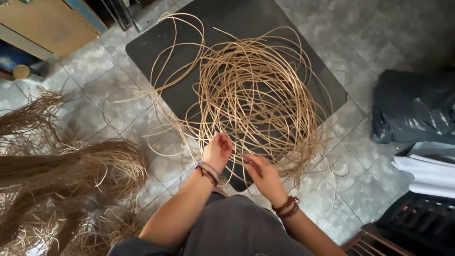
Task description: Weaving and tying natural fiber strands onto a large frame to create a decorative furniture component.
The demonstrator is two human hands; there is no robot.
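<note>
Closest to the camera, a person's two forearms reach forward over a grey-clad lap, each wrist ringed with cord bracelets. Both hands meet the near edge of a loose tangle of pale rattan strands (251, 95), which spreads ahead of them and away across a dark mat (156, 52) on the tiled floor (374, 38). The left hand (217, 150) curls into the strands at the tangle's near rim, its grip apparently pinching a few, though the fingers are partly hidden. Just beside it and slightly nearer the body, the right hand (263, 176) is half-closed around other strands. No single long axis shows; the coils loop in rough rings. To the left lie heaps of darker brown fibre (61, 175); to the right, a black plastic bag (412, 106).
</note>
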